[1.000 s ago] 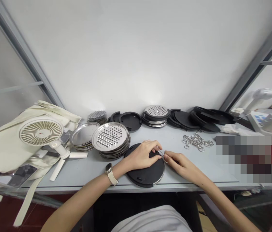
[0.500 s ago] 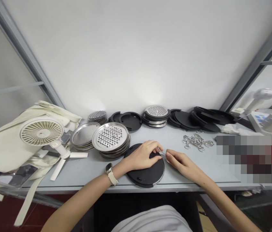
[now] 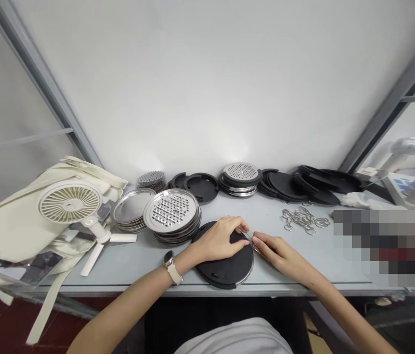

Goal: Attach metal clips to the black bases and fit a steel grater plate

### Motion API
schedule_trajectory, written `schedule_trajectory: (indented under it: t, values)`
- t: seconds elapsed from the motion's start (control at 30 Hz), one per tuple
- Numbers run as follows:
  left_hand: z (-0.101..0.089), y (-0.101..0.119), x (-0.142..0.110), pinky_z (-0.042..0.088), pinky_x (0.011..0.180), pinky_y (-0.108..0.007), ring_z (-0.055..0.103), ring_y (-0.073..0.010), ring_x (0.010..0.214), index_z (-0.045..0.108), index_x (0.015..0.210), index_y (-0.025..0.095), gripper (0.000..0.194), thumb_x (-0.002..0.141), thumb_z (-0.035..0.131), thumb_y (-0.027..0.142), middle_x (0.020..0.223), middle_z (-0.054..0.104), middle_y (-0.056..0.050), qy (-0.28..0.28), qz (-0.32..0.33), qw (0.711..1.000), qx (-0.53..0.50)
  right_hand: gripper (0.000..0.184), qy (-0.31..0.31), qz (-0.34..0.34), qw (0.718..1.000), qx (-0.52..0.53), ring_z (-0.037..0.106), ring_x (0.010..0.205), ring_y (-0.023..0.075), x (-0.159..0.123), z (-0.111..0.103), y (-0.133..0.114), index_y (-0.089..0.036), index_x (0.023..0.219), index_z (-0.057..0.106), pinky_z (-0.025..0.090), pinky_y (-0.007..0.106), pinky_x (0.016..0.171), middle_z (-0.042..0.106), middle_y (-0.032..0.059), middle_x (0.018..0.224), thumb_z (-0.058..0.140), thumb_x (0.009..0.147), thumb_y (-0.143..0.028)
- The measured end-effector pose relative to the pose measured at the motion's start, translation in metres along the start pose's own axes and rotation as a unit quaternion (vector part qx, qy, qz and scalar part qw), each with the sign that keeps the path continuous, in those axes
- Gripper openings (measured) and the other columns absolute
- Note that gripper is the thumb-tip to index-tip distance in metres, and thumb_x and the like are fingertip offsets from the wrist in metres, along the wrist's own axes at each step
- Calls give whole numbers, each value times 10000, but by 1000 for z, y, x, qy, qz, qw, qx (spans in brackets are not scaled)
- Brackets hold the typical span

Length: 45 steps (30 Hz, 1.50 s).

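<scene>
In front of me a black round disc (image 3: 229, 269) lies on the table, with a thin silvery rim showing at its right edge. My left hand (image 3: 222, 237) rests across it, thumb and curled fingers bent around the end of a small bent-wire clip (image 3: 248, 236) at the disc's upper right edge. Close by, my right hand (image 3: 275, 250) pinches the clip's other end between thumb and forefinger. The fingertips hide part of the clip. Several similar wire clips (image 3: 303, 219) lie in a loose heap behind my right hand.
Left of the disc stand a stack of round metal grater plates (image 3: 172, 211) and a stack of plain metal discs (image 3: 133, 206). Along the wall sit black round holders (image 3: 203, 187), a perforated plate (image 3: 243, 171) and more black pieces (image 3: 288, 185). A fan (image 3: 70, 202) and cream bag (image 3: 15, 221) are far left.
My right hand shifted slightly right with the clip, then came back nearer my left fingers. The left hand keeps its place on the disc. The whole view has shifted a little.
</scene>
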<state>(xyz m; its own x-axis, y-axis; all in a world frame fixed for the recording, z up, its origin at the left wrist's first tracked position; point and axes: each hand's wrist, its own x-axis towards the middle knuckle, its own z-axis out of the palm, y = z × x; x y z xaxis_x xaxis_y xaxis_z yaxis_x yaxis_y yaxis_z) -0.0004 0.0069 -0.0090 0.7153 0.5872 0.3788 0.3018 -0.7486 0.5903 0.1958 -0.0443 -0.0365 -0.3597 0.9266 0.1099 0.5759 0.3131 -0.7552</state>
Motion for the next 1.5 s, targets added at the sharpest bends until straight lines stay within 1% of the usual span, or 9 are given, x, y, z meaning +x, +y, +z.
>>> schedule_trajectory:
  t: [0.1, 0.27, 0.53, 0.73, 0.83, 0.97, 1.13, 1.3, 1.5]
  values:
    - [-1, 0, 0, 435, 859, -307, 574, -169, 903, 531, 948, 194, 172, 810, 633, 205, 928, 614, -20, 1, 5, 1000, -1, 391, 3, 0, 1000, -5, 386, 591, 129, 0, 0, 1, -210, 698, 396, 342, 250, 573, 384, -44, 628, 294, 978, -463]
    - [-1, 1, 1, 438, 863, -323, 581, -177, 904, 530, 943, 198, 169, 808, 630, 207, 925, 619, -23, -3, -2, 1000, -3, 390, 18, -7, 1000, -7, 378, 581, 122, 0, 1, 1, -206, 691, 413, 340, 242, 555, 395, -48, 622, 330, 964, -472]
    - [-2, 1, 1, 454, 850, -306, 592, -170, 909, 531, 953, 192, 184, 799, 631, 185, 945, 628, -31, 3, 2, 1000, -20, 363, 17, -5, 1000, -6, 327, 564, 108, -1, 2, 2, -213, 678, 338, 288, 230, 517, 313, -65, 611, 350, 959, -443]
    - [-1, 2, 0, 455, 864, -311, 616, -166, 898, 542, 985, 202, 193, 811, 617, 160, 936, 658, -19, -9, -11, 999, -37, 330, 18, -6, 1000, -6, 362, 573, 114, -1, 1, 0, -205, 708, 409, 314, 230, 526, 378, -58, 615, 392, 947, -432]
    - [0, 2, 0, 454, 873, -310, 606, -164, 902, 549, 973, 196, 178, 811, 607, 150, 948, 642, -25, -3, 0, 1000, -31, 350, 16, -9, 1000, -8, 389, 602, 128, -2, -1, -2, -206, 716, 421, 338, 238, 559, 401, -45, 636, 352, 958, -450]
    - [-1, 2, 0, 470, 849, -294, 583, -163, 906, 545, 978, 192, 177, 812, 590, 150, 970, 601, -35, -1, 19, 999, -35, 360, 11, 1, 1000, 1, 414, 614, 136, -2, -1, -5, -210, 713, 418, 357, 242, 582, 424, -37, 651, 338, 963, -457]
    - [-2, 1, 0, 455, 869, -294, 558, -168, 932, 542, 973, 190, 172, 812, 600, 169, 965, 572, -34, 3, 31, 999, -16, 372, 13, 19, 1000, 16, 449, 622, 147, 0, 0, -7, -214, 715, 422, 366, 250, 609, 467, -27, 658, 309, 973, -456]
    - [0, 0, 0, 446, 876, -295, 549, -173, 951, 541, 967, 193, 162, 818, 603, 181, 960, 569, -31, 3, 31, 1000, -4, 402, 16, 34, 999, 15, 443, 604, 147, 3, 3, -5, -213, 687, 398, 342, 255, 592, 442, -29, 631, 290, 974, -474]
    - [1, 0, 0, 429, 886, -295, 549, -169, 951, 549, 969, 189, 154, 827, 608, 193, 965, 601, -26, 6, 29, 999, 19, 401, 8, 26, 1000, 11, 425, 613, 142, 2, 2, -4, -205, 686, 417, 335, 251, 595, 434, -32, 637, 298, 977, -454]
